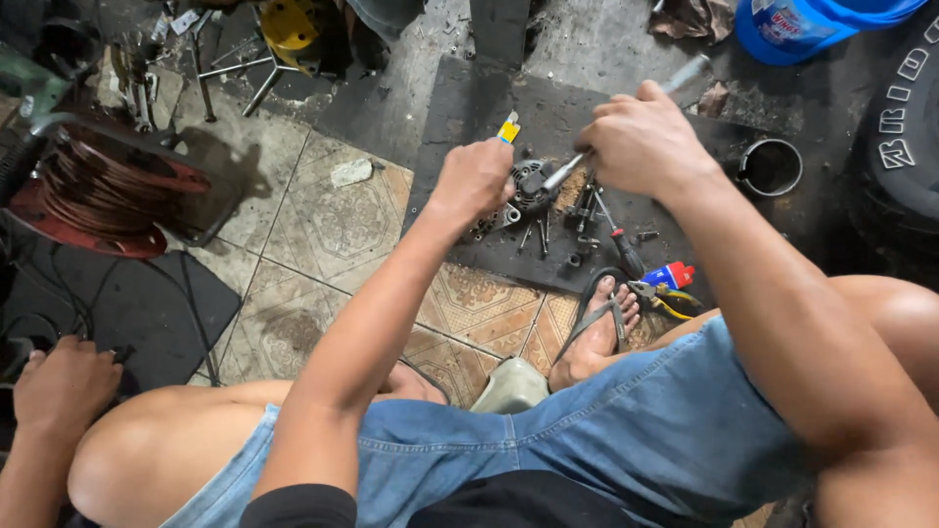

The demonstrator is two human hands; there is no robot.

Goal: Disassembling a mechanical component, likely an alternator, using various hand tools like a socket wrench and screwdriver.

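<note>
While the left hand (476, 179) grips the round metal part (533, 185), the right hand (641, 145) clutches a metal bar (626, 122); a slip could hit fingers.

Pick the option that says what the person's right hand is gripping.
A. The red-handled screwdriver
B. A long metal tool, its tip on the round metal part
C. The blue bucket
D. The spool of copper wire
B: the right hand is closed around a long silver metal tool whose tip reaches the round dark metal part on the black mat, while the red-handled screwdriver lies loose on that mat.
</note>
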